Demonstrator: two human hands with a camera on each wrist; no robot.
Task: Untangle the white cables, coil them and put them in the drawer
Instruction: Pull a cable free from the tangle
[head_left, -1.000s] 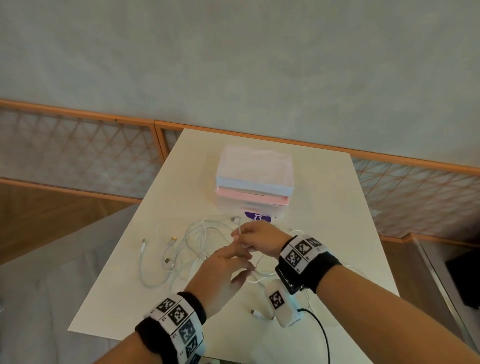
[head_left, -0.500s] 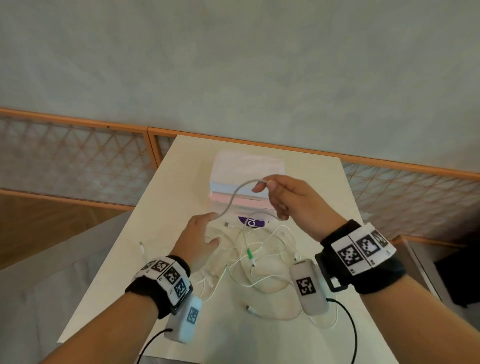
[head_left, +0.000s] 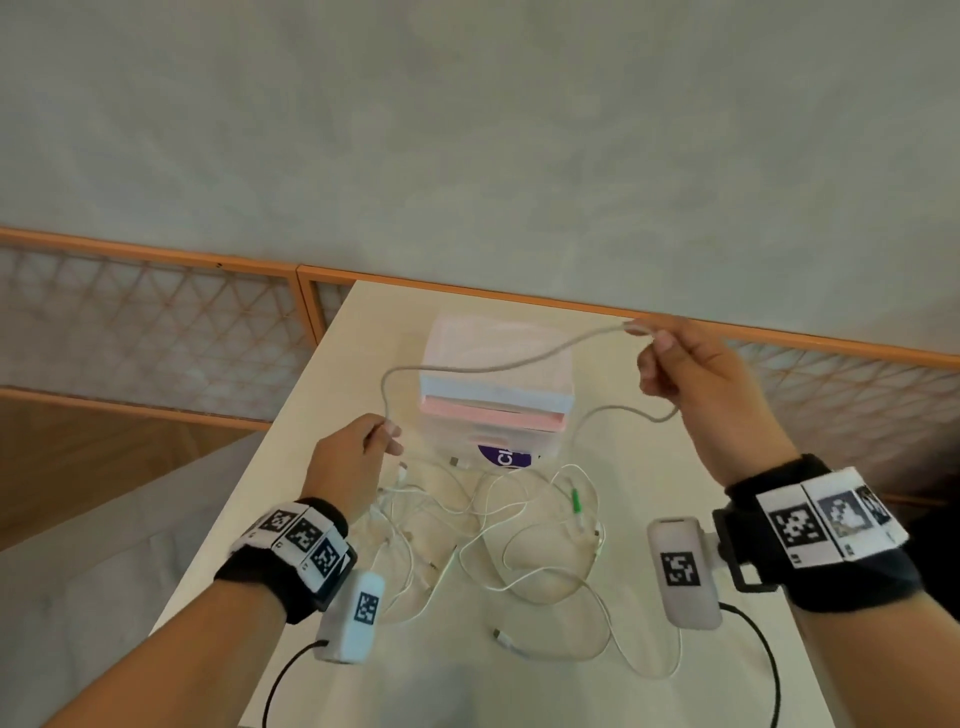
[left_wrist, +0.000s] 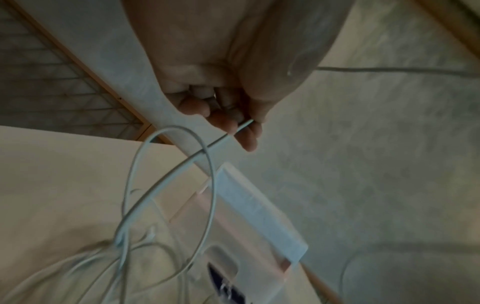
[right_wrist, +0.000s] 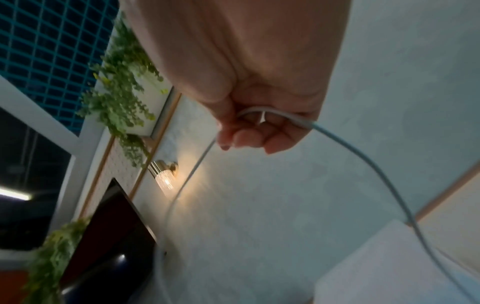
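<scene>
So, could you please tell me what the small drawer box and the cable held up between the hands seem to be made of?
Drawer box: likely plastic, matte and partly translucent, with frosted walls and pastel pink and blue fronts. Cable: apparently a smooth, flexible rubbery white sheath, since it bends in soft curves.

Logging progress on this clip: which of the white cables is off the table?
The thicker greyish-white cable, strung in the air between the left hand and the raised right hand. The thinner white cables lie tangled on the table.
</scene>
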